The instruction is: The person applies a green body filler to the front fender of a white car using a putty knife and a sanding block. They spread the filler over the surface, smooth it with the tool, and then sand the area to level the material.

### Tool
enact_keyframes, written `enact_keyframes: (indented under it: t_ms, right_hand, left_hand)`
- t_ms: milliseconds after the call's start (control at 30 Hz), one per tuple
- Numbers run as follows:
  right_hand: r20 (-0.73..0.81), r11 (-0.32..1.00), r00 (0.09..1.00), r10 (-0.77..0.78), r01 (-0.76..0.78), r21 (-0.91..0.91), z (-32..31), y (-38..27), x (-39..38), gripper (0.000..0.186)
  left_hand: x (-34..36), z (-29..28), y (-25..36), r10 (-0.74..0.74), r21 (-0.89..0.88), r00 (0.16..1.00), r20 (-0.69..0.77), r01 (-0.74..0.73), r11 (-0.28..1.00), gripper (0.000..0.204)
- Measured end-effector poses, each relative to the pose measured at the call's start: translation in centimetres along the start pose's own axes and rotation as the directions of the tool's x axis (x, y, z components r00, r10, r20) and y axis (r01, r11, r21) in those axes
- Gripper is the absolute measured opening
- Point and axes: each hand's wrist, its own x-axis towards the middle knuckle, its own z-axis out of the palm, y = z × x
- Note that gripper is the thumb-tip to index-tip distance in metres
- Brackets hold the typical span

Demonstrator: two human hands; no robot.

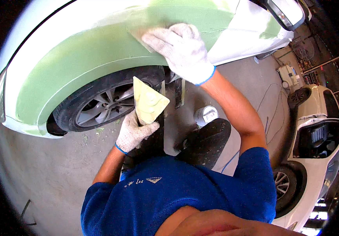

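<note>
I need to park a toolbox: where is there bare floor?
A broad floor patch lies left, below the flakes and beside the left forearm. Another lies between the right forearm, the white sill and the cables. Crowded: between wheel and knee, with can, left hand and board close by.

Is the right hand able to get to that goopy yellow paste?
Probably yes: the right hand is nearby at the fender, and nothing seems to block its way to the yellow paste the left hand holds.
</note>
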Motion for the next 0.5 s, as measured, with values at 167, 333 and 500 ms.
enact_keyframes:
  t_ms: [167, 333, 500]
  right_hand:
    - [0.078, 0.839, 0.960, 0.270, -0.274, 0.469, -5.3, -3.3, -2.0, 0.030]
    - [0.449, 0.380, 0.776, 0.444, -0.616, 0.690, -7.5, -6.6, -5.6, 0.025]
    - [0.533, 0.113, 0.536, 0.655, -0.767, 0.632, -7.4, -7.3, -12.0, 0.026]
  left_hand:
    - [-0.1, 0.1, -0.1, 0.132, 0.004, 0.988, -0.074, -0.132, 0.991, 0.046]
    - [0.5, 0.2, -0.3, 0.169, 0.116, 0.970, -0.173, -0.150, 0.982, 0.050]
    - [0.7, 0.9, 0.1, 0.099, 0.097, 0.988, -0.114, -0.089, 0.991, 0.045]
